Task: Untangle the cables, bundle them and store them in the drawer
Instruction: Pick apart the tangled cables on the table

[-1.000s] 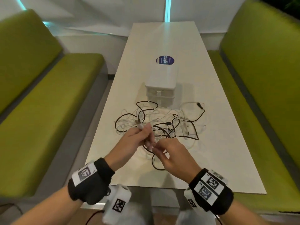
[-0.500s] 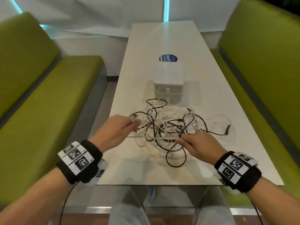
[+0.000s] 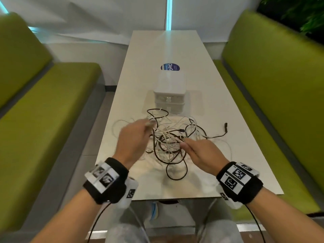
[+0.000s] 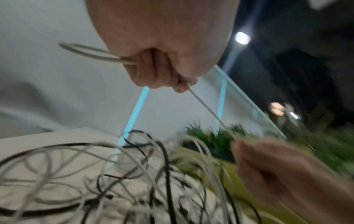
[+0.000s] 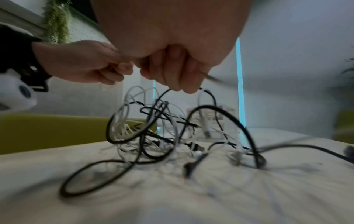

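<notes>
Cables (image 3: pixel 172 139) tangled on table (image 3: pixel 219 95); left hand (image 3: pixel 134 137) fingers curled on white cable (image 4: pixel 208 110), right hand (image 3: pixel 201 153) pinching same cable

The head view looks forward and down from above the near table (image 3: pixel 201 106) edge. Both wrist views sit low and close, looking along curled fingers — each catches the opposite hand, and all three share the cables (image 3: pixel 168 137).

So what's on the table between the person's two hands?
In the head view, the tangled heap of black and white cables fills the gap between the left hand and right hand. The left wrist view shows a white cable stretched between them.
</notes>
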`<state>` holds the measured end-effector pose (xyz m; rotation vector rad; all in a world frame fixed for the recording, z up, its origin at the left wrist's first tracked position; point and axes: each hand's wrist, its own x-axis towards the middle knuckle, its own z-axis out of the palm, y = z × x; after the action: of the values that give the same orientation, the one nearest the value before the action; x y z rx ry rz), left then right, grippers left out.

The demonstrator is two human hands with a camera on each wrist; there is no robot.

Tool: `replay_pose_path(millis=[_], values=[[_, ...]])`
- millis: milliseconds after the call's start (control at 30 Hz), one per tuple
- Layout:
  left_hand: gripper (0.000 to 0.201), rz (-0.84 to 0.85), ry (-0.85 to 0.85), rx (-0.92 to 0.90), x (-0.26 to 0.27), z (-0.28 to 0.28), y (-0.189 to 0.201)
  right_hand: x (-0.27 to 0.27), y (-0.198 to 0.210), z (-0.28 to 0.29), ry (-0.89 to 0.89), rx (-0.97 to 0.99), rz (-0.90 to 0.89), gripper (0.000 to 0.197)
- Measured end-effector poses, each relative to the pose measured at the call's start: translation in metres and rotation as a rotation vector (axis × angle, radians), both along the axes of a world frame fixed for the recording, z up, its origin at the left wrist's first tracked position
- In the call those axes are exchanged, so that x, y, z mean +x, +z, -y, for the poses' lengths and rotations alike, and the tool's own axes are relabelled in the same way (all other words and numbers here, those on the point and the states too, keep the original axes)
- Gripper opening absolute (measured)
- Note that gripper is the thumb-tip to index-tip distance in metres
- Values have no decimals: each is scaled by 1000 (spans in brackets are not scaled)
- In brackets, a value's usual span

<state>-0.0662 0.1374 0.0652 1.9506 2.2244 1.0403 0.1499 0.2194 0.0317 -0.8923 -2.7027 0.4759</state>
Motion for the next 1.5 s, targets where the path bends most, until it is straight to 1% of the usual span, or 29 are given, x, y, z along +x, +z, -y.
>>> replay_pose_path(millis=[33,67,133,167,200,267,300,333,400,467,567,600,667,733,767,833,900,967,1000,1067,1100,1133,1200,1233,1267,1300,1367,1400,1500], values=[[28,57,61,16,-7,1,5,4,-2,-2,-20,-12,1,55],[28,73,105,20,-11,4,8,6,-3,-3,-34,-22,6,54],[20,25,112,37,-6,7,11,3,-3,-3,-59,-52,10,54],[18,6,70,43,0,8,11,-1,-2,-1,-73,-75,16,54],[32,-8,6,27,7,9,11,-5,0,0,-85,-104,20,52],[65,-60,-162,-26,22,9,6,-12,3,6,-97,-158,40,46],[76,-96,-234,-40,30,8,3,-13,5,9,-89,-174,43,46],[82,-136,-298,-43,38,7,1,-14,7,12,-76,-184,53,44],[85,-177,-378,-42,50,5,-7,-13,10,16,-75,-221,63,29],[75,-194,-396,-88,57,2,-16,-11,11,16,-93,-247,56,19],[43,-212,-344,-236,57,1,-24,-6,8,15,-88,-199,29,17],[39,-196,-330,-238,57,1,-24,-5,8,16,-70,-181,17,21],[36,-144,-331,-188,56,0,-21,-6,8,19,-28,-143,4,27],[29,-116,-338,-73,52,1,-13,-7,9,21,10,-99,-5,33],[30,-121,-304,-8,45,0,-9,-7,8,20,15,-90,-15,35],[35,-64,-122,69,21,-3,1,0,3,13,-12,-94,-38,38],[31,11,77,85,-10,-5,10,12,-2,4,-59,-94,-38,43],[30,10,186,37,-29,-4,11,20,-4,0,-88,-79,-22,44],[30,-6,196,5,-31,-4,10,20,-4,0,-93,-73,-18,42],[31,-26,150,-24,-23,-2,7,16,-5,0,-87,-60,-20,39],[32,-28,86,-27,-16,-1,5,13,-5,1,-80,-47,-16,40],[38,-28,1,-38,-7,0,3,9,-4,2,-75,-32,-9,43],[52,-76,-209,-120,13,-1,0,6,-2,5,-73,-13,-35,45],[51,-110,-295,-172,22,-2,-1,5,0,7,-71,-24,-64,44],[46,-142,-348,-210,27,-3,-3,4,4,9,-66,-61,-103,42],[45,-159,-364,-219,30,-3,-3,4,7,11,-61,-119,-154,42],[46,-166,-351,-165,30,-2,-2,3,15,15,-54,-289,-291,43],[41,-168,-353,-114,29,-1,0,3,18,17,-57,-419,-362,43],[22,-149,-410,-11,24,4,6,2,25,25,-66,-954,-541,43]])
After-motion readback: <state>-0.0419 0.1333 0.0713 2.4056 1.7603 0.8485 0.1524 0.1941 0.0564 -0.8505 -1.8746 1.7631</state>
